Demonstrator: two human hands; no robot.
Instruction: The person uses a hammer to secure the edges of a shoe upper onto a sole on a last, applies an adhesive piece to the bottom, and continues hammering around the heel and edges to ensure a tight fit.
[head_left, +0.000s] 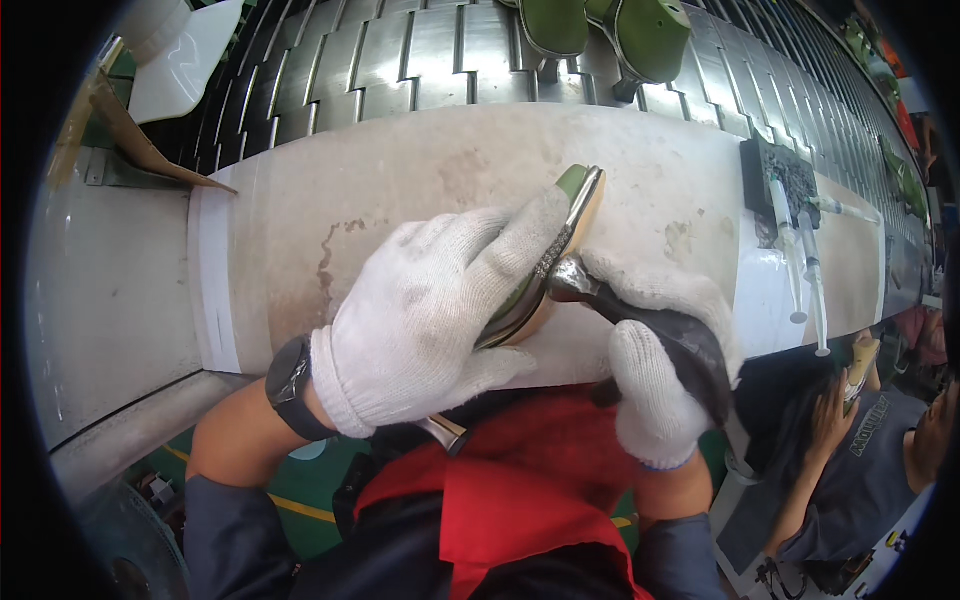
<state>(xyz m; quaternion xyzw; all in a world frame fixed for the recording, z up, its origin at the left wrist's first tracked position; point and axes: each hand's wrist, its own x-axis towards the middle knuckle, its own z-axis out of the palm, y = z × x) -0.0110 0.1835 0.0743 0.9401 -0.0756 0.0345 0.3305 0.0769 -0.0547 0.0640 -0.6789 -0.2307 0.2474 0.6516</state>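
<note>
My left hand (420, 300), in a white knit glove, is closed around a high-heeled shoe (575, 215) with green on its upper side, a shiny metallic edge and a tan sole. The shoe's slim heel (445, 433) pokes out below my left wrist. In my right hand (660, 390), also gloved, is a shoemaker's hammer (685, 345) with a dark curved body. Its rounded shiny metal face is against or very near the sole edge at the shoe's middle; I cannot tell whether they touch. My left palm hides much of the shoe.
A pale, stained worktop (290, 240) lies under my hands. Beyond it runs a metal slat conveyor (400, 50) carrying green shoes (650, 40). Several syringes (790, 245) rest at a dark block (780, 165) on the right. Another person (850, 450) holds a shoe at lower right.
</note>
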